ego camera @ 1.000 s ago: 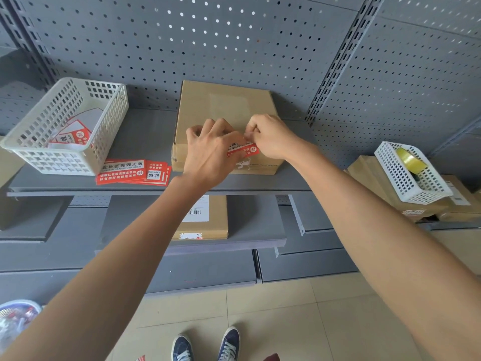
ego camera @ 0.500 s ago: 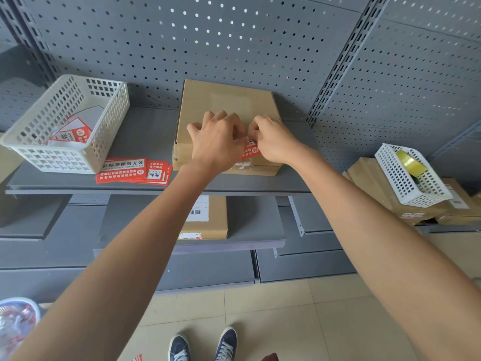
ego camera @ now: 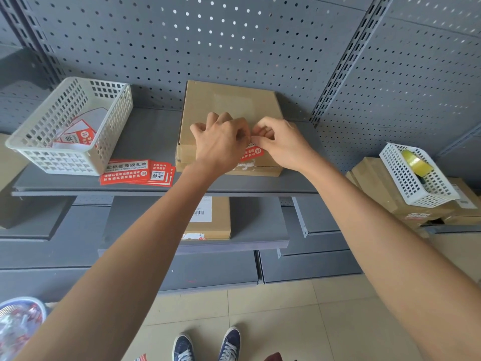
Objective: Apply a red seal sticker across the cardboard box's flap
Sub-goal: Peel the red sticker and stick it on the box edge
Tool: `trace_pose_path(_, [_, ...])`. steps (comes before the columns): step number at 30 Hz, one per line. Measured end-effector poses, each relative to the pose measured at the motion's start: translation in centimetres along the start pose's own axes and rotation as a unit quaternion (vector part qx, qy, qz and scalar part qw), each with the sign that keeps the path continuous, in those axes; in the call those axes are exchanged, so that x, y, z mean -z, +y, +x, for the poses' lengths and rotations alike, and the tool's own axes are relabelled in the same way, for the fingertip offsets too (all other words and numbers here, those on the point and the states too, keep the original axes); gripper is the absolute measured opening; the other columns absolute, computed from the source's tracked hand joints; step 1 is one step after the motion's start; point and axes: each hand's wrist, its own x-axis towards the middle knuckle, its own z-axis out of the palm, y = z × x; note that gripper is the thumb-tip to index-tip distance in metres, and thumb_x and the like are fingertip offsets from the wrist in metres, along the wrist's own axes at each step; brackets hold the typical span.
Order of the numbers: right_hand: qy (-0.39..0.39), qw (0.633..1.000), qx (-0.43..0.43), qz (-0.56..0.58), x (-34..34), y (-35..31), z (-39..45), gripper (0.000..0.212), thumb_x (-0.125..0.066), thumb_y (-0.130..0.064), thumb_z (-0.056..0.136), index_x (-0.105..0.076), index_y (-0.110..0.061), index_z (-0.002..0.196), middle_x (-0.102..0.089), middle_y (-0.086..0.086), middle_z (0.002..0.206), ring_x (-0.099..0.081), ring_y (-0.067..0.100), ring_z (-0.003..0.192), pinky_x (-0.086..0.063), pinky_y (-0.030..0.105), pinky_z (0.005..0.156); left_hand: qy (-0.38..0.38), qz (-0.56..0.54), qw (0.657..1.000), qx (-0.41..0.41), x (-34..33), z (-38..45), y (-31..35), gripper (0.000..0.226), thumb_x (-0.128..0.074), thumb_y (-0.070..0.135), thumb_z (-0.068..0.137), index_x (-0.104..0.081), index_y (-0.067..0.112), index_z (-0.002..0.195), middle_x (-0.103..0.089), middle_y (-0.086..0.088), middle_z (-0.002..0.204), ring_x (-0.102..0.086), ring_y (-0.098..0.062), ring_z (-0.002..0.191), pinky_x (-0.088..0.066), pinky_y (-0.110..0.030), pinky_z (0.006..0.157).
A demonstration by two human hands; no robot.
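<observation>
Nearest the person, both forearms reach up and forward from the lower corners of the head view and meet at the front edge of the cardboard box (ego camera: 229, 105), which lies flat on the grey shelf (ego camera: 145, 136). The red seal sticker (ego camera: 252, 153) sits on the box's near face, just below the top front edge, in the gap between the two wrists. Only its lower portion shows; its upper end runs up under the fingertips and cannot be seen. Its long axis appears to run up and over the edge, from the front face toward the top panel, crossing the flap seam rather than lying along it. The left hand (ego camera: 221, 142) is curled, knuckles up, fingers folded down over the edge just left of the sticker; it seems to be pressing or steadying, though whether it pinches the sticker cannot be told. The right hand (ego camera: 282, 143) is closed narrow, thumb and forefinger drawn together at the sticker's upper right corner, touching it. Both hands are equally close to the sticker; the right has the clearer hold on it. In my judgement the sticker is partly laid and the coming move is a smoothing press along its length, toward the top panel. Farther left on the shelf lies a fan of spare red stickers (ego camera: 136, 173), well apart from the hands, with a white basket (ego camera: 78, 157) beside them. Behind everything stands the perforated back panel (ego camera: 234, 43).
</observation>
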Motion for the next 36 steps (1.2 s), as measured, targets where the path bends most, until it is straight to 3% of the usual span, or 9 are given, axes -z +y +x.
trace_pose_path(2, [0.011,1.0,0.011,-0.019,-0.3,0.1,0.1,0.004,-0.07,-0.02,0.093,-0.069,-0.016,0.095,-0.063,0.001,0.094,-0.058,0.014,0.08,-0.044,0.026,0.071,0.002,0.0,1.0,-0.001,0.0,0.0,0.0,0.015,-0.051,0.033,0.095,-0.066,0.031,0.094,-0.059,0.004,0.105,-0.045,-0.025,0.11,-0.02,-0.04,0.083])
trace_pose_path(5, [0.015,0.999,0.008,-0.031,-0.6,0.3,0.2,0.009,-0.069,-0.021,0.093,-0.066,-0.023,0.085,-0.058,-0.001,0.091,-0.057,0.019,0.083,-0.043,0.032,0.075,0.002,0.001,1.0,-0.002,0.0,0.0,0.0,0.015,-0.05,0.032,0.096,-0.066,0.032,0.094,-0.059,0.004,0.106,-0.045,-0.025,0.11,-0.021,-0.041,0.083])
trace_pose_path(12, [0.005,0.999,-0.007,-0.051,-0.8,0.0,0.3,0.009,-0.063,-0.027,0.098,-0.061,-0.025,0.089,-0.06,-0.001,0.099,-0.057,0.024,0.096,-0.048,0.049,0.089,-0.025,-0.008,1.0,-0.005,0.5,0.1,-0.3,0.018,-0.053,0.044,0.098,-0.06,0.03,0.106,-0.056,0.005,0.11,-0.043,-0.023,0.115,-0.025,-0.044,0.09])
trace_pose_path(18, [0.003,0.998,-0.013,-0.054,-0.6,-0.6,0.3,0.013,-0.062,-0.027,0.098,-0.059,-0.029,0.086,-0.062,0.0,0.1,-0.058,0.025,0.097,-0.048,0.054,0.091,-0.066,-0.002,0.998,-0.015,1.1,0.4,-0.6,0.021,-0.051,0.047,0.1,-0.062,0.03,0.107,-0.053,0.004,0.113,-0.04,-0.023,0.117,-0.025,-0.045,0.092])
trace_pose_path(22, [0.007,0.999,-0.024,-0.027,-0.6,-0.4,0.1,0.009,-0.062,-0.027,0.098,-0.062,-0.026,0.089,-0.067,-0.003,0.096,-0.063,0.02,0.091,-0.053,0.044,0.086,-0.062,0.013,0.998,-0.019,0.9,0.3,-0.4,0.022,-0.046,0.044,0.103,-0.061,0.029,0.109,-0.053,0.002,0.115,-0.04,-0.023,0.116,-0.025,-0.044,0.09])
trace_pose_path(24, [0.012,1.0,-0.024,-0.003,-0.4,-0.4,-0.1,0.003,-0.063,-0.025,0.098,-0.064,-0.023,0.097,-0.068,-0.005,0.097,-0.064,0.013,0.09,-0.053,0.029,0.078,-0.061,0.014,0.998,-0.02,0.8,0.3,-0.5,0.021,-0.045,0.042,0.104,-0.06,0.029,0.108,-0.054,0.002,0.115,-0.04,-0.024,0.116,-0.025,-0.044,0.09])
trace_pose_path(27, [0.023,0.999,-0.028,0.04,-0.1,-0.4,-0.4,0.017,-0.068,-0.026,0.096,-0.061,-0.019,0.11,-0.065,-0.008,0.097,-0.06,-0.001,0.084,-0.043,0.009,0.067,-0.058,0.014,0.998,-0.022,0.8,0.3,-0.5,0.019,-0.044,0.04,0.104,-0.059,0.028,0.106,-0.054,0.002,0.114,-0.041,-0.024,0.115,-0.024,-0.043,0.088])
trace_pose_path(30, [0.022,0.999,-0.025,0.023,-0.3,-0.3,-0.5,0.011,-0.071,-0.028,0.093,-0.065,-0.02,0.099,-0.065,-0.005,0.094,-0.061,0.004,0.081,-0.04,0.006,0.062,-0.055,0.016,0.998,-0.027,0.8,0.2,-0.5,0.017,-0.044,0.039,0.104,-0.058,0.028,0.105,-0.053,0.001,0.112,-0.041,-0.024,0.113,-0.023,-0.043,0.087])
trace_pose_path(36, [0.018,1.0,-0.012,-0.012,-0.5,-0.1,-0.4,0.01,-0.068,-0.025,0.095,-0.064,-0.024,0.086,-0.059,0.0,0.097,-0.059,0.015,0.085,-0.038,0.022,0.071,-0.048,0.006,0.998,-0.029,0.8,0.1,-0.5,0.013,-0.047,0.038,0.103,-0.055,0.028,0.105,-0.054,0.002,0.111,-0.041,-0.024,0.11,-0.023,-0.042,0.086])
